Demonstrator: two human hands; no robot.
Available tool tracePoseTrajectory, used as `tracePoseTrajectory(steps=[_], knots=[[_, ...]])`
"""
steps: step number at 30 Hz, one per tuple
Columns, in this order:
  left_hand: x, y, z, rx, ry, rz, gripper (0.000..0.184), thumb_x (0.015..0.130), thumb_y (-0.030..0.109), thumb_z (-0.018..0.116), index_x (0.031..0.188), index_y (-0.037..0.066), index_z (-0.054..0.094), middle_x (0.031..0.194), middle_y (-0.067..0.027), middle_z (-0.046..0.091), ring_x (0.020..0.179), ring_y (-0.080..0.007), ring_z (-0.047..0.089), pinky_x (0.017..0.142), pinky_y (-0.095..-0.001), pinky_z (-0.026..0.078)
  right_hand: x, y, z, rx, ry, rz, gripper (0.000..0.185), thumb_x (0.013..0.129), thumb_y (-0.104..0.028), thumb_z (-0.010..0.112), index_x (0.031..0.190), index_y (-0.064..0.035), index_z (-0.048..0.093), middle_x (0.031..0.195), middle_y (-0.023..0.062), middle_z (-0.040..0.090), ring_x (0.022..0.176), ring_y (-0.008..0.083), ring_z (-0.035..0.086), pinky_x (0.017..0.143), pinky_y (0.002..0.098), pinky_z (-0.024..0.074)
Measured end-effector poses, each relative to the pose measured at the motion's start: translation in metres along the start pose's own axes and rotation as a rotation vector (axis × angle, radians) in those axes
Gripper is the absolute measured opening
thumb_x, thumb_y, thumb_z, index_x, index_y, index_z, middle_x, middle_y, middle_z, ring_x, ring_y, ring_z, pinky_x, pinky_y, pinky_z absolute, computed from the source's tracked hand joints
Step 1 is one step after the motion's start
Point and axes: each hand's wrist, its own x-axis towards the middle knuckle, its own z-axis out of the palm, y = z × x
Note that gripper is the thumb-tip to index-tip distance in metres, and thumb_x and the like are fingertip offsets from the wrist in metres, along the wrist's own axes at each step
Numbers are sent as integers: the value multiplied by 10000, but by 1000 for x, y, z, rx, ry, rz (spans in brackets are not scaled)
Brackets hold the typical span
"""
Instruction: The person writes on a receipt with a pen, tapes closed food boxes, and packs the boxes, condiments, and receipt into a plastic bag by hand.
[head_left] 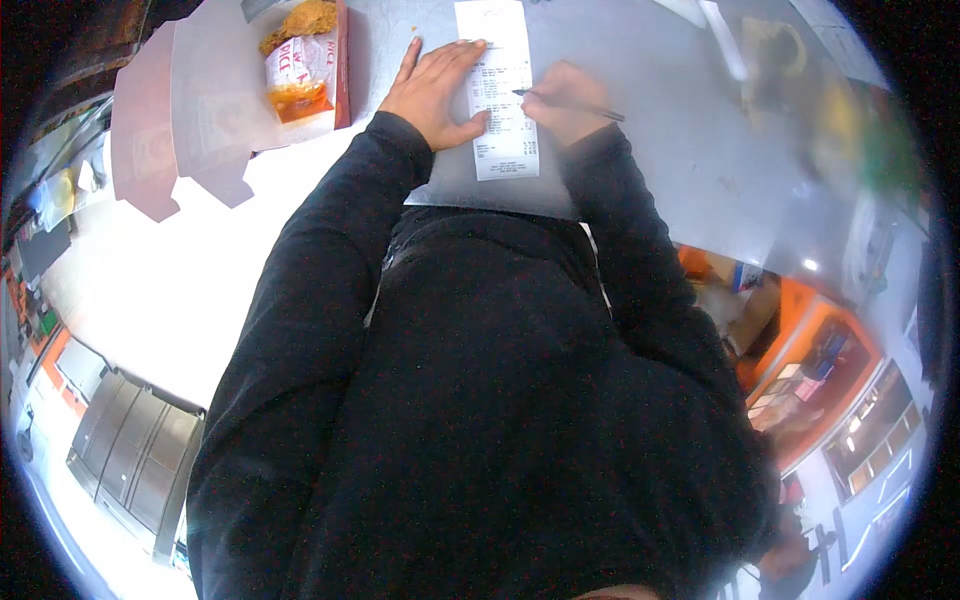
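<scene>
A long printed receipt [507,160] lies flat on the metal counter [690,130]. My left hand [436,95] rests on its left edge with the fingers stretched out. In my right hand [568,105] is a thin dark pen [590,108], its tip over the printed lines near the middle of the receipt. To the left of my left hand stands an open cardboard food box [343,70]. Inside it are a piece of fried chicken [300,28], a wrapped pack of rice [300,62] and something orange in a clear wrapper [302,101].
Below the counter on the right, an orange-framed shelf [800,310] holds boxes. A dark grey lidded bin [135,450] stands at the lower left on the bright floor. Blurred green and yellow items are at the far right.
</scene>
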Motion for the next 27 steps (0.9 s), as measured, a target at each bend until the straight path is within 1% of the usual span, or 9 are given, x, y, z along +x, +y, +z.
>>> tracePoseTrajectory(steps=[4, 7, 10, 16, 19, 25, 27], knots=[[0, 1, -1, 10, 0, 1, 847, 744, 438, 693, 1478, 146, 388, 1431, -93, 501, 1382, -206, 408, 1219, -506, 81, 0, -13, 0, -68, 7, 11, 198, 722, -108, 784, 742, -40, 599, 714, 26, 636, 691, 97, 591, 645, 278, 487], [-1, 0, 0, 14, 3, 0, 839, 747, 435, 691, 1475, 145, 392, 1434, -93, 499, 1383, -203, 407, 1219, -505, 78, 0, -11, 0, -52, 4, 34, 204, 722, -114, 782, 745, -36, 596, 722, 29, 638, 699, 100, 591, 653, 277, 485], [0, 0, 0, 12, -3, 4, 836, 746, 435, 692, 1472, 146, 396, 1434, -94, 499, 1385, -201, 405, 1220, -505, 74, -1, -6, -1, -27, -1, 9, 212, 721, -121, 783, 744, -35, 591, 723, 28, 635, 694, 102, 585, 655, 273, 480], [0, -1, 1, 2, 4, 4, 840, 737, 429, 701, 1468, 142, 401, 1428, -97, 504, 1380, -214, 413, 1218, -509, 84, 1, -4, -2, -98, -7, -44, 223, 711, -135, 786, 733, -43, 584, 709, 16, 616, 678, 99, 562, 637, 276, 468], [0, 0, 0, -5, 3, 4, 841, 741, 436, 696, 1471, 144, 398, 1432, -100, 500, 1379, -218, 416, 1218, -510, 87, 1, -7, -2, -61, -13, 7, 223, 710, -131, 785, 728, -43, 581, 702, 13, 609, 675, 98, 558, 632, 274, 466], [0, -1, 1, 19, -11, -3, 852, 744, 443, 690, 1483, 152, 381, 1443, -102, 491, 1388, -212, 403, 1217, -509, 85, 1, -4, 1, -84, 10, -18, 191, 720, -110, 786, 734, -49, 604, 703, 13, 616, 675, 93, 565, 625, 274, 470], [0, -1, 1, 13, -9, -3, 854, 746, 445, 688, 1486, 153, 377, 1445, -101, 489, 1391, -210, 399, 1217, -508, 85, 0, -2, 2, -44, 13, -17, 182, 723, -101, 785, 738, -50, 611, 707, 14, 619, 673, 92, 568, 622, 273, 473]])
